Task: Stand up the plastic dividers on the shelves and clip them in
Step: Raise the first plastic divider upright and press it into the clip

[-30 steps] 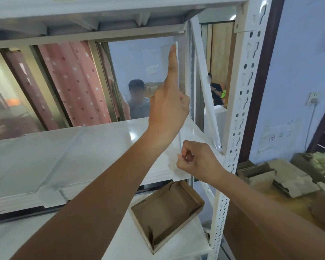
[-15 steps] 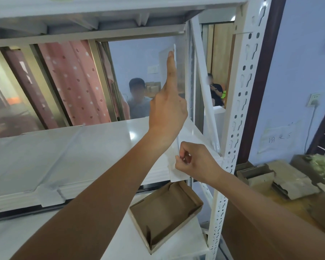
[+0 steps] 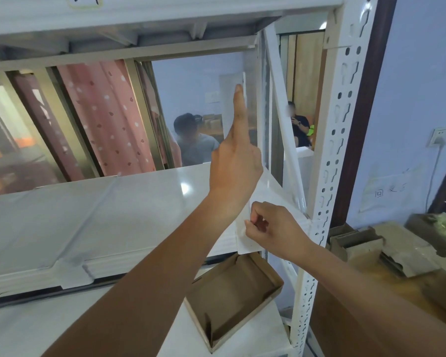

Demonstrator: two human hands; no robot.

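**Both hands raised at the shelf's right end**

My left hand [image 3: 236, 173] reaches up, forefinger straight and pointing upward, other fingers folded. My right hand [image 3: 273, 229] sits lower at the shelf's front edge, fingers curled, thumb and fingertips pinched together.

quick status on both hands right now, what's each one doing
Left hand: open, forefinger straight up against the upright clear plastic divider.
Right hand: pinches the divider's lower front corner at the shelf edge.
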